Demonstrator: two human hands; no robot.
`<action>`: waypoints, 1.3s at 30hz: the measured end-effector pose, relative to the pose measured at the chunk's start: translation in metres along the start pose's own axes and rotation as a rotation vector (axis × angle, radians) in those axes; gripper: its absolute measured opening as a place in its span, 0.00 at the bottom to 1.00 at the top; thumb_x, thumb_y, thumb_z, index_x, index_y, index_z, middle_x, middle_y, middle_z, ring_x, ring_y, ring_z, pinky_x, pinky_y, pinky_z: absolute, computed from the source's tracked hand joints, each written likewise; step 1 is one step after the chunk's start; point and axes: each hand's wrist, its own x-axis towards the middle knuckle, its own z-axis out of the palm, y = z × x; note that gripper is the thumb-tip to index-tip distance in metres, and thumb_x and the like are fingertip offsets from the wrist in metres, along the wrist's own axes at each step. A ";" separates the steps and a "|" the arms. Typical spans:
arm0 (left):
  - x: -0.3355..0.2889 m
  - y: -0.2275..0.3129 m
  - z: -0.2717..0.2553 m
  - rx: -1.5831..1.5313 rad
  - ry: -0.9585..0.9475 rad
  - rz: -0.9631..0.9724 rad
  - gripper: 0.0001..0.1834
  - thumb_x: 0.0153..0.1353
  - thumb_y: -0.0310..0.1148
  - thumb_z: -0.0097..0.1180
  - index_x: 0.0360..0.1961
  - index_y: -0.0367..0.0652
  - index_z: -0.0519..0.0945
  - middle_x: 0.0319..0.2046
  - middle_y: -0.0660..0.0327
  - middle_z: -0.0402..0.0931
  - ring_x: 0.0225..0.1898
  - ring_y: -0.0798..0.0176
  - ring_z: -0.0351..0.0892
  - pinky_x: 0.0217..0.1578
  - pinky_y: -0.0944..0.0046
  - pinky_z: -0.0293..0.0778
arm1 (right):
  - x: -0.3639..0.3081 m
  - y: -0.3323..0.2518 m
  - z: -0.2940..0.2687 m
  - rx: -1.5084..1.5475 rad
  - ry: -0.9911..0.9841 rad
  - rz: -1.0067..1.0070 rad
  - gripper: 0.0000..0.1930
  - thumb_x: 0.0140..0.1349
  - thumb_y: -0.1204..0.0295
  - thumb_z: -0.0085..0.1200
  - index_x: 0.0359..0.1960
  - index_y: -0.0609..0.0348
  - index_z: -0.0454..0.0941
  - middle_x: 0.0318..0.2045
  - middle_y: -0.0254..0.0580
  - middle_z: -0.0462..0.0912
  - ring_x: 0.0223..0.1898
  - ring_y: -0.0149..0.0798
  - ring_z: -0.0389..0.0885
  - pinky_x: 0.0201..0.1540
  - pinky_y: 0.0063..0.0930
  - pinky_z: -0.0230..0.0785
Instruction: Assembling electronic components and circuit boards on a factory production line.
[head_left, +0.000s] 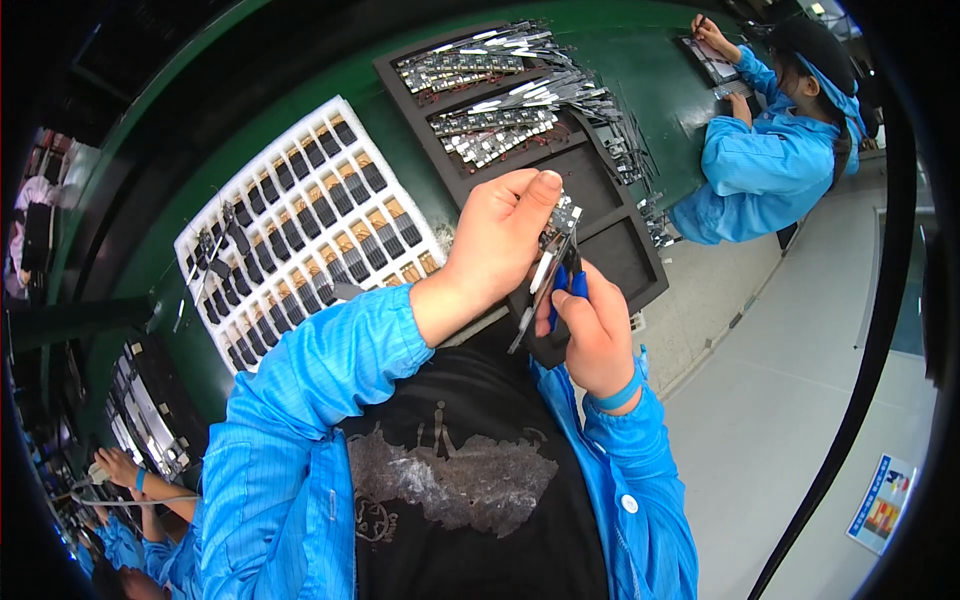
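Observation:
My left hand (500, 230) is closed on a small circuit board (564, 214), with its thumb along the top. Grey and white flat strips (540, 275) hang down from the board. Just below it, my right hand (602, 335) wraps round a pair of blue-handled pliers (577, 284). The dark jaws of the pliers point up to the board's lower end; whether they touch it I cannot tell. Behind my hands lies a dark divided tray (648, 288), its far compartments filled with circuit boards (490, 122) and their strips.
Left of my hands, a white foam tray (345, 108) holds rows of black and tan parts on the green table (400, 140). Some loose boards with wires (212, 250) lie across its left end. A co-worker in blue (765, 150) sits at the far right; another's hand (120, 467) shows lower left.

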 end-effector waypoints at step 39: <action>-0.037 0.024 -0.078 -0.243 0.110 -0.056 0.23 0.75 0.52 0.43 0.26 0.48 0.65 0.14 0.67 0.59 0.14 0.75 0.54 0.14 0.73 0.51 | 0.199 0.033 -0.186 -1.483 0.280 0.183 0.18 0.64 0.63 0.45 0.51 0.59 0.75 0.46 0.59 0.82 0.49 0.62 0.81 0.53 0.54 0.73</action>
